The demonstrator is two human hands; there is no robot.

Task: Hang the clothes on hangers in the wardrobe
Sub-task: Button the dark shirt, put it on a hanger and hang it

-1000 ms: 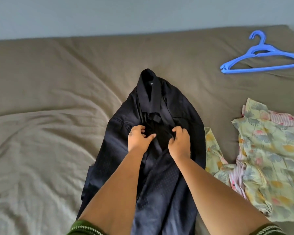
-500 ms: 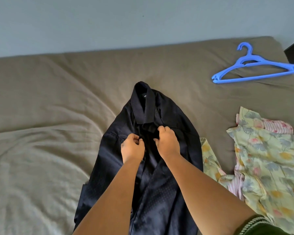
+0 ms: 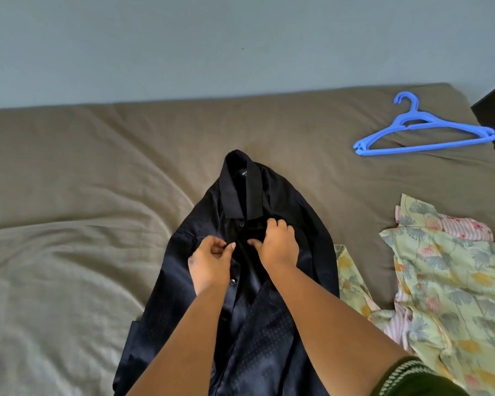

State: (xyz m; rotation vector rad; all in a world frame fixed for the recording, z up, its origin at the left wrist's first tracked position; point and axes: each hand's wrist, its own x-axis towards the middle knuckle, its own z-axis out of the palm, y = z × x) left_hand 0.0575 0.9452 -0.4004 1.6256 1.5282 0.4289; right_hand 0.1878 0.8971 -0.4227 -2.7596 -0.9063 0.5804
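Hands at the placket of a dark shirt on the bed

Head view: dark navy shirt (image 3: 275, 195) lies collar-up in the centre of the frame, spread on a bed sheet (image 3: 69, 195) of dull olive-brown, its collar pointing toward the upper middle and its body running down to the bottom edge. A small label shows inside the collar, and buttons are visible along the front opening. The left hand (image 3: 210, 260) sits just left of centre, its thumb and fingers curled together and pinching the left edge of the shirt front. The right hand (image 3: 277, 242) sits just right of it, fingers bent and gripping the opposite edge of the front just below the collar. Both forearms come up from the bottom of the frame and cross over the lower part of the shirt; a dark green sleeve cuff (image 3: 412, 375) with pale stitching shows at the lower right.

At the upper right, a blue plastic hanger (image 3: 429, 145) lies flat on the sheet, well apart from the shirt, hook pointing up. At the right edge lies a crumpled floral garment (image 3: 455, 270) in pale yellow-green, with a pink striped cloth (image 3: 466, 228) showing beneath it. A grey-blue wall (image 3: 212, 47) fills the top of the frame.
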